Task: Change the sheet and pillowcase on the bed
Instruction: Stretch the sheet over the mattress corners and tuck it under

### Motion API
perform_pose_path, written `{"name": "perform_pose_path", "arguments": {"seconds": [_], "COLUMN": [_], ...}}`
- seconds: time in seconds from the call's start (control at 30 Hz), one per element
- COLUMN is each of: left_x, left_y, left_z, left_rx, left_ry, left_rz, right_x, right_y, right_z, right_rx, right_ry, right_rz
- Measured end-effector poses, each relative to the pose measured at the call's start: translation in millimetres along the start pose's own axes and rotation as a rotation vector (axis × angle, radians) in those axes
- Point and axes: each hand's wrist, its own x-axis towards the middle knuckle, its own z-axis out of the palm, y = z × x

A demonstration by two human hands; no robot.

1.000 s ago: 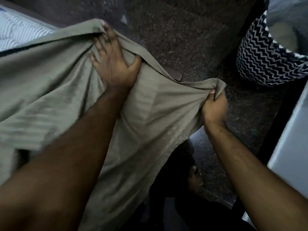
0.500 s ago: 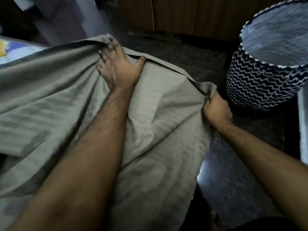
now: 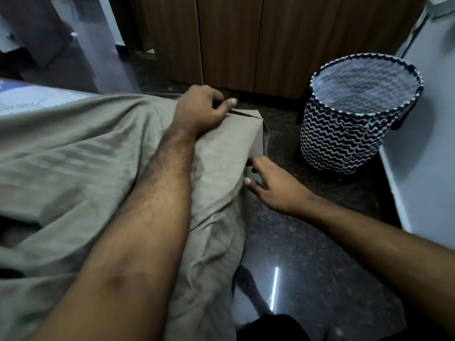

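An olive-grey sheet (image 3: 81, 153) lies rumpled over the bed and drapes down over its near corner. A strip of pale blue mattress (image 3: 37, 99) shows bare at the far left. My left hand (image 3: 200, 110) rests on top of the corner, fingers curled into the sheet's edge and thumb stretched out. My right hand (image 3: 269, 185) is lower, beside the corner, with straight, spread fingers touching the hanging side of the sheet. No pillow or pillowcase is in view.
A black-and-white zigzag laundry basket (image 3: 344, 141) stands on the dark glossy floor (image 3: 307, 242) right of the corner. Brown wardrobe doors (image 3: 246, 40) close off the back. A white piece of furniture (image 3: 423, 148) lines the right edge.
The sheet, held up and stretched between both hands, now lies over the bed corner. My right hand has let go of its corner and dropped to the side. My view has tilted up.
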Motion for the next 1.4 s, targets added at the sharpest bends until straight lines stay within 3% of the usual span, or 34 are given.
{"name": "perform_pose_path", "arguments": {"seconds": [0.1, 0.2, 0.3, 0.43, 0.6, 0.73, 0.87, 0.97, 1.07, 1.17, 1.27, 1.33, 1.4], "left_x": [-1.5, -1.2, 0.8, 7.1, 18.2, 14.1, -3.2, -19.2, -42.4, -97.9, -203.1, -272.3, -312.7], "left_y": [-3.0, 11.2, 38.8, 39.7, 53.3, 65.3, 93.7, 113.0, 128.1, 125.4, 123.2, 134.3, 147.8], "left_z": [1.9, -1.5, 1.3, 5.4, 7.6, 8.6, 19.4, 30.9, 45.7, 66.1, 77.9, 76.0, 79.0], "left_rx": [0.049, 0.146, 0.171, 0.120, 0.254, 0.328, 0.610, 0.836, 0.952, 0.897, 0.663, 0.539, 0.508], "left_ry": [-0.023, -0.111, -0.282, -0.366, -0.438, -0.529, -0.721, -0.663, -0.655, -0.742, -0.637, -0.482, -0.424], "left_rz": [0.034, 0.198, 0.334, 0.367, 0.332, 0.292, 0.383, 0.402, 0.376, 0.227, -0.077, -0.261, -0.375], "right_x": [7.7, 24.3, 40.0, 52.3, 45.0, 48.7, 56.1, 60.1, 62.1, 58.9, 38.2, 20.5, 7.2], "right_y": [3.9, 14.1, 19.2, 32.6, 56.3, 74.1, 79.8, 82.2, 86.6, 91.7, 90.3, 93.4, 104.1], "right_z": [4.9, -0.4, 2.0, 22.1, 57.7, 86.7, 87.6, 80.8, 69.1, 61.2, 50.5, 48.3, 57.1], "right_rx": [-0.010, 0.013, 0.252, 0.433, 0.603, 0.580, 0.402, 0.140, -0.145, -0.352, -0.623, -0.597, -0.478], "right_ry": [-0.053, -0.087, 0.039, 0.129, 0.000, -0.066, -0.202, -0.265, -0.406, -0.471, -0.288, -0.083, -0.062], "right_rz": [0.004, 0.063, 0.187, 0.242, 0.264, 0.272, 0.298, 0.288, 0.189, 0.055, -0.260, -0.534, -0.705]}}
